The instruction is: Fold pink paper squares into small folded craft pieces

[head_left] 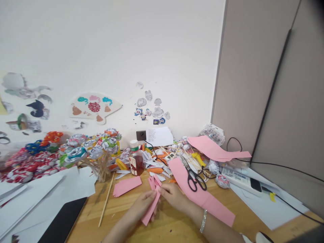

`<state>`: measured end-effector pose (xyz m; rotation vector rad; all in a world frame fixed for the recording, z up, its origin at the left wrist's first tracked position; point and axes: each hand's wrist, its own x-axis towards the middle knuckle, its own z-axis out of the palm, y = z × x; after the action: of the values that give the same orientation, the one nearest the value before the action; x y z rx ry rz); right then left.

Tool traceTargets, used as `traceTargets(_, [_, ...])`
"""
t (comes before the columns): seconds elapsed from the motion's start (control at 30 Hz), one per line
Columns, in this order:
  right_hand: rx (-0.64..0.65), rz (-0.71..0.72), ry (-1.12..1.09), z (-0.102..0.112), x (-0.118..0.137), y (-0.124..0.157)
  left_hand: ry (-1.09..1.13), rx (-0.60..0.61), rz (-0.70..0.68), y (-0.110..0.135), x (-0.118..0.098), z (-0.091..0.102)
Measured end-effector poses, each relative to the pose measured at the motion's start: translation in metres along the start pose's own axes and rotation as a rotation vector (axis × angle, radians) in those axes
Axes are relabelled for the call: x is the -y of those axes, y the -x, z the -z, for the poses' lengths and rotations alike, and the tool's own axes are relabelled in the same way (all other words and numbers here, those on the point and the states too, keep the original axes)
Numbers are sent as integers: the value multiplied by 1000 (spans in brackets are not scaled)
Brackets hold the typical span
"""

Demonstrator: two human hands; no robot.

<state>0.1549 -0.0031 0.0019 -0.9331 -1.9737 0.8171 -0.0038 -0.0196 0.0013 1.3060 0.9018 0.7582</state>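
Observation:
Both my hands meet over the wooden desk (pixel 126 209) on a folded strip of pink paper (pixel 151 206). My left hand (pixel 144 202) pinches the strip from the left, fingers closed on it. My right hand (pixel 172 195), with a silver bracelet (pixel 203 221) on its wrist, grips the strip's upper end from the right. A second piece of pink paper (pixel 126 185) lies flat just left of my hands. A long pink sheet (pixel 202 197) lies to the right, with black scissors (pixel 194 179) on it.
A wooden skewer (pixel 106 202) lies to the left beside white sheets (pixel 37 199). Paper flowers (pixel 76 152) on sticks, a small bottle (pixel 136 162) and paper scraps crowd the back of the desk. A remote-like device (pixel 240 179) and black cables lie on the right.

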Motion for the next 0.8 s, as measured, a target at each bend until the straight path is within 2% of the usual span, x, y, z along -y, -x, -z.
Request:
traceTargets(0.1, [-9,-4,0,1,-3,-1,-114,-11,-10,-6,6,2])
traceTargets(0.3, [-25,-44,-10,-2,-15,-3,-329,-117,-47,-10,13,2])
traceTargets(0.6, [-44,-36,25,-4,-13,-4,-338,-121,4,-10,8,-1])
traceTargets(0.8, [-41,-43,13,-4,-15,-4,-273,-82,7,-9,6,-3])
